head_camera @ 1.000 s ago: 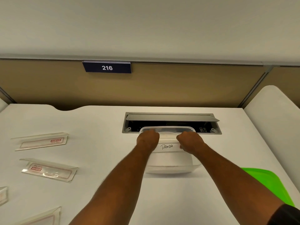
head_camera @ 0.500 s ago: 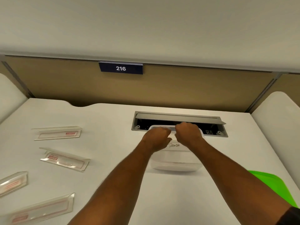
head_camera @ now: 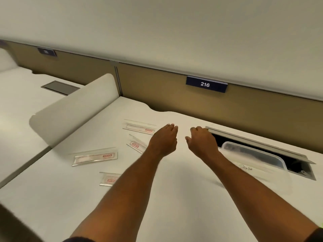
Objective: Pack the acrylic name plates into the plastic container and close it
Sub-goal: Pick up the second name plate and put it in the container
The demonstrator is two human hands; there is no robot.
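Head view. Left hand (head_camera: 164,140): one, bare, palm down above the white desk (head_camera: 174,198), fingers loosely curled and slightly apart, holding nothing; it hangs over the edge of one name plate, and contact cannot be told. Right hand (head_camera: 201,142): one, bare, palm down, fingers bent and spread a little, thumb out toward 9 o'clock, empty; its fingertips lie just beside the near corner of the cable hatch (head_camera: 258,147). Acrylic name plates: four, clear, long rectangles with folded lips and red-printed paper inserts, all flat on the desk at 9 to 10 o'clock of the hands, none inside the container: far plate (head_camera: 139,128), middle plate (head_camera: 137,145) partly under the left wrist, large left plate (head_camera: 95,156), near plate (head_camera: 109,179) partly behind the left forearm. Plastic container (head_camera: 253,165): one, translucent, rounded-rectangular, with handwritten lettering on it, at 3 o'clock of the right hand, partly over the hatch opening; whether a lid sits on it cannot be told. Cable hatch: one, grey metal, flap raised, dark inside. Desk divider (head_camera: 73,109): one, white, rounded. Number sign 216 (head_camera: 206,84): one, dark blue, on the tan partition (head_camera: 174,95).
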